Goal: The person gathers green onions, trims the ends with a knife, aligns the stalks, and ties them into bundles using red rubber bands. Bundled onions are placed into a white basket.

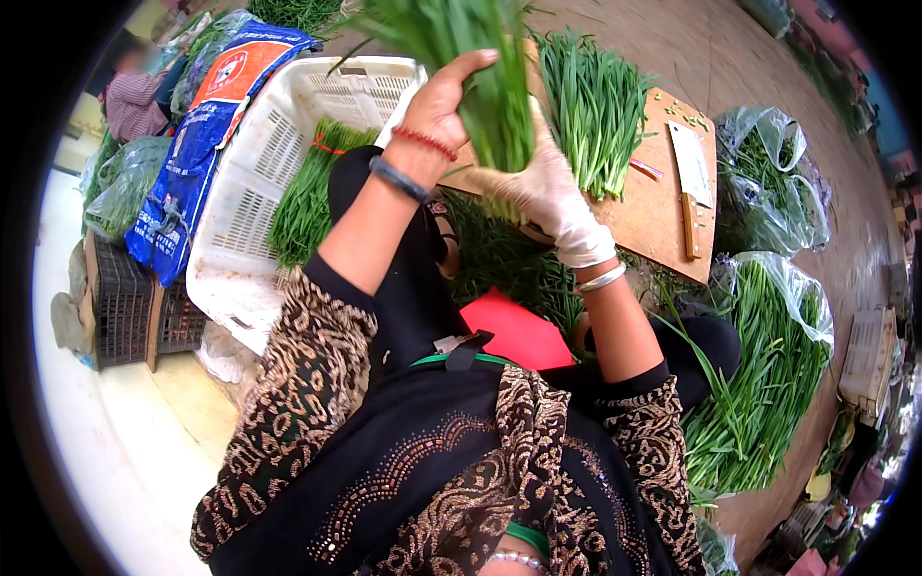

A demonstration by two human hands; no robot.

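Observation:
Between my two hands is a bunch of garlic chives, its leafy end at the top, blurred, its cut stalks toward me. My bare left hand, with a red bead bracelet and a dark bangle, grips the bunch's left side. Its thumb shows; the other fingers are mostly hidden by the leaves. My right hand, in a thin whitish glove, closes around the stalk end. More garlic chives lie on a wooden board just beyond my right hand. A cleaver rests on the board's right part.
A white plastic crate on the left holds tied chives. Blue sacking leans beside it. On the right lie a bag of greens and a large heap of chives. Loose leaves cover the ground below my hands.

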